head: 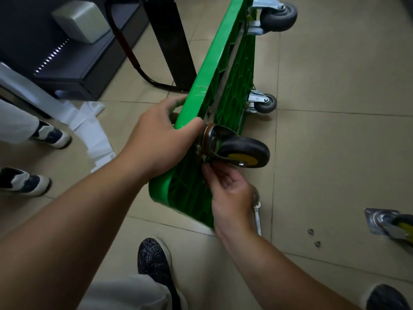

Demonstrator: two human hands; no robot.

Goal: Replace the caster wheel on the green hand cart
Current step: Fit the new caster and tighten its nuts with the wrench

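Observation:
The green hand cart (225,70) stands on its side edge on the tiled floor, underside facing right. A black caster wheel with a yellow hub (243,152) sits against the underside near the cart's near end. My left hand (163,139) grips the cart's edge, thumb by the caster's mounting plate. My right hand (225,191) is just below the caster, fingertips pinching something small at the plate's lower edge; what it pinches is hidden. Two grey casters (280,16) (264,104) are fixed farther along the cart.
A wrench (258,214) lies on the floor by my right wrist. Two nuts (310,231) (317,243) and a loose caster (393,224) lie at the right. A bystander's shoes (51,134) stand at left. Black furniture (169,41) and a white bag (89,126) are behind the cart.

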